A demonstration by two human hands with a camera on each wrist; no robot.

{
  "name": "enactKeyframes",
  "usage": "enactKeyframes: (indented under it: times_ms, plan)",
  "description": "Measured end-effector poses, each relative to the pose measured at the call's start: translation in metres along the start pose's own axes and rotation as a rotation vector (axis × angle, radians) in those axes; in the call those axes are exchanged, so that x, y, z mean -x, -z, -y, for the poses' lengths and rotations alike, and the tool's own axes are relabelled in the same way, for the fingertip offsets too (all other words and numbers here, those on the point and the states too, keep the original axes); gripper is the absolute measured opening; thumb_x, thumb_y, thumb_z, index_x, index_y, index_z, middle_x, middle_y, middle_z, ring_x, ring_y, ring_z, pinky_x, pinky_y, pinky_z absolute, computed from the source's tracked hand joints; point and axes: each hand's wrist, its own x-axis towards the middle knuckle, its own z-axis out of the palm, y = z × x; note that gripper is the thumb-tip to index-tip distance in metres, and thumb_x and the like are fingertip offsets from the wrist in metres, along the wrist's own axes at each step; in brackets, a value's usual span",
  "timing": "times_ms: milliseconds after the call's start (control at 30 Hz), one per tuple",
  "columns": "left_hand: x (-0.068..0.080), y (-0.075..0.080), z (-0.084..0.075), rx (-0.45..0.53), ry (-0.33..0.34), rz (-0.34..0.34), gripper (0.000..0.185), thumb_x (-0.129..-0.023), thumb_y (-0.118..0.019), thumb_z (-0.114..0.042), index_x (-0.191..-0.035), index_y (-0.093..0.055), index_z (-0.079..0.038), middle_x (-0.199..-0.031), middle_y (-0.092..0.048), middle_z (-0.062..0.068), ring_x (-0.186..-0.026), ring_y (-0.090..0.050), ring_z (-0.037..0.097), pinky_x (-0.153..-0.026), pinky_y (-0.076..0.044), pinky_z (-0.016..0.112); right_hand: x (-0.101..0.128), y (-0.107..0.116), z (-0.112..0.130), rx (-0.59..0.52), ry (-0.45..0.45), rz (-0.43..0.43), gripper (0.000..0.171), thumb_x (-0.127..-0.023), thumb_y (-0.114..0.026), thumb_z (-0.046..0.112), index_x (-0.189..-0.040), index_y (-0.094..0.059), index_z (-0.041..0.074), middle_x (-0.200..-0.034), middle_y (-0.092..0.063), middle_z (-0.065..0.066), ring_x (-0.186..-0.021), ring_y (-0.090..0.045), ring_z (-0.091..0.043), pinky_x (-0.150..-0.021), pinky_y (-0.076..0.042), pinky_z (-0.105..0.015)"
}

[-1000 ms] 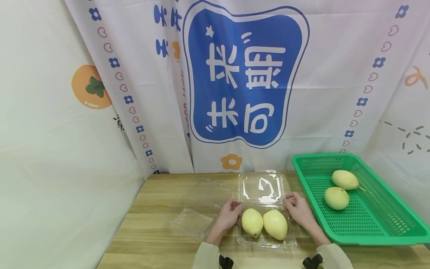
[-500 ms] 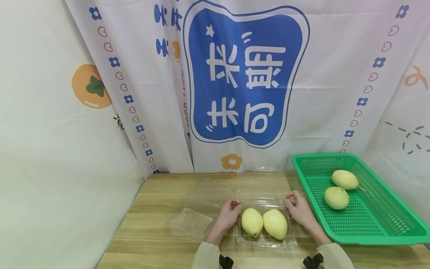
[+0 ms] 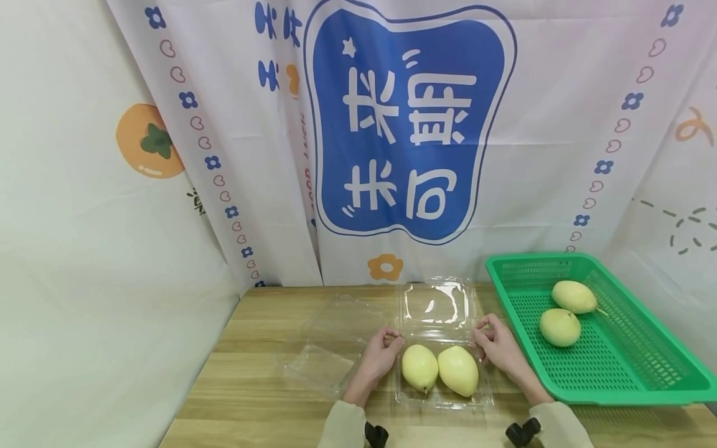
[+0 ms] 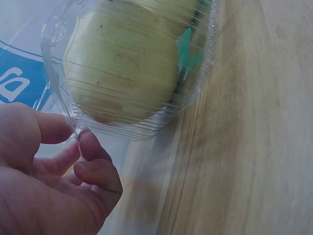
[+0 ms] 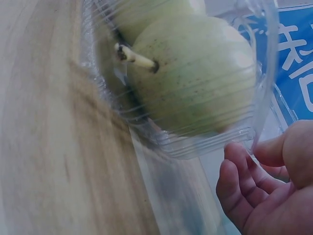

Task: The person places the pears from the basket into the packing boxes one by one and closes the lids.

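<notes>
Here the left hand (image 3: 381, 356) and right hand (image 3: 500, 347) pinch the left and right rims of a clear, ribbed plastic clamshell (image 3: 442, 405), open to the far side, two plump, speckled pears (image 3: 419, 368) in its near half, on grainy wood (image 3: 246, 398).

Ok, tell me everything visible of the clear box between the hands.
The clear box looks like thin, shiny plastic with ribbed walls. It sits on the wooden table, its lid open on the far side, two pale-yellow pears side by side in its base. The left hand and right hand pinch its rim at either side.
</notes>
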Motion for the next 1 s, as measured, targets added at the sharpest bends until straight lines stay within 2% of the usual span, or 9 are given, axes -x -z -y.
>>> enactKeyframes:
  times_ms: [133,367,500,667,1000]
  plan:
    - [0.0005,0.0001,-0.0006,-0.001,0.008,-0.003,0.018,-0.093,-0.062,-0.015,-0.107,-0.058,-0.003,-0.076,-0.054,0.001,-0.066,-0.050,0.013,-0.057,-0.041,0.022,0.0013,0.0000,0.0015,-0.016,0.004,0.005,0.018,-0.098,-0.056,0.005,-0.108,-0.043,-0.003,-0.060,-0.055,-0.013,-0.048,-0.052,-0.013,-0.044,-0.051,-0.032]
    - [0.0005,0.0002,-0.0006,-0.015,0.004,0.002,0.017,-0.094,-0.061,-0.015,-0.107,-0.058,-0.004,-0.074,-0.051,-0.002,-0.065,-0.048,0.010,-0.055,-0.039,0.020,-0.0004,-0.0002,-0.0063,0.012,0.024,0.005,0.019,-0.097,-0.056,0.002,-0.108,-0.042,-0.003,-0.061,-0.054,-0.011,-0.049,-0.052,-0.012,-0.045,-0.051,-0.032]
    - [0.0011,0.0021,0.0001,0.001,0.013,0.012,0.022,-0.095,-0.059,-0.017,-0.114,-0.057,-0.004,-0.074,-0.051,-0.001,-0.062,-0.050,0.011,-0.054,-0.040,0.020,0.0001,-0.0008,-0.0074,0.002,0.035,0.012,0.018,-0.097,-0.056,0.002,-0.107,-0.042,-0.003,-0.062,-0.055,-0.014,-0.049,-0.052,-0.013,-0.045,-0.051,-0.033]
    - [0.0025,0.0056,-0.0002,0.024,0.036,0.019,0.030,-0.097,-0.058,-0.020,-0.124,-0.054,-0.008,-0.077,-0.054,0.002,-0.064,-0.054,0.015,-0.057,-0.044,0.024,0.0017,-0.0010,-0.0030,-0.008,0.047,0.030,0.019,-0.096,-0.058,0.002,-0.104,-0.041,-0.002,-0.064,-0.056,-0.015,-0.051,-0.053,-0.013,-0.046,-0.051,-0.031]
    - [0.0007,0.0052,-0.0020,0.087,0.006,-0.020,0.029,-0.094,-0.061,-0.016,-0.120,-0.057,-0.004,-0.082,-0.060,0.012,-0.065,-0.056,0.016,-0.057,-0.048,0.026,0.0015,0.0009,-0.0023,0.000,0.041,0.026,0.018,-0.094,-0.059,0.001,-0.099,-0.042,0.000,-0.062,-0.055,-0.010,-0.051,-0.054,-0.013,-0.046,-0.052,-0.032]
